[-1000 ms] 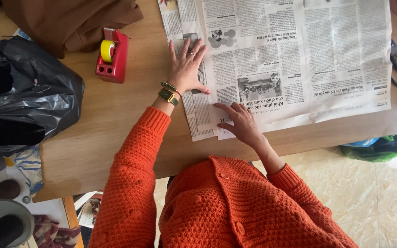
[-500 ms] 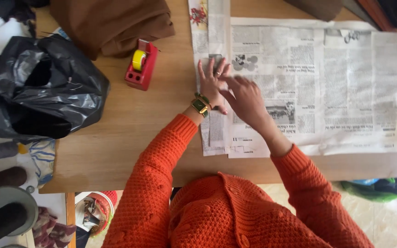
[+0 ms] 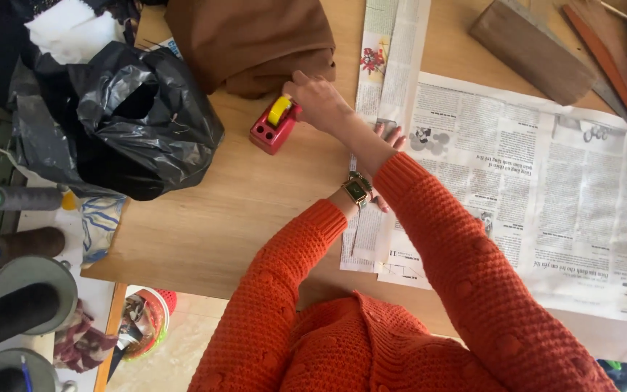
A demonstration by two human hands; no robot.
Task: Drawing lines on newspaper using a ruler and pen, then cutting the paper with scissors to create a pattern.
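My right hand (image 3: 318, 100) reaches across my left arm and closes on the near end of a red tape dispenser (image 3: 270, 131) with a yellow roll, which sits on the wooden table (image 3: 205, 218). My left hand (image 3: 386, 138), with a wristwatch (image 3: 358, 190) on the wrist, lies flat on the folded edge of the newspaper (image 3: 546, 196). Most of that hand is hidden under my right forearm; only the fingertips show. Both sleeves are orange knit.
A crumpled black plastic bag (image 3: 139, 109) lies at the table's left, and a brown cloth (image 3: 255, 40) is just behind the dispenser. Wooden boards (image 3: 531, 47) lie at the back right. Thread spools (image 3: 23, 197) stand on a machine beyond the left table edge.
My right hand has left the newspaper and moved left across my other arm to the tape dispenser. My left hand stays pressed on the paper. The view has shifted right.
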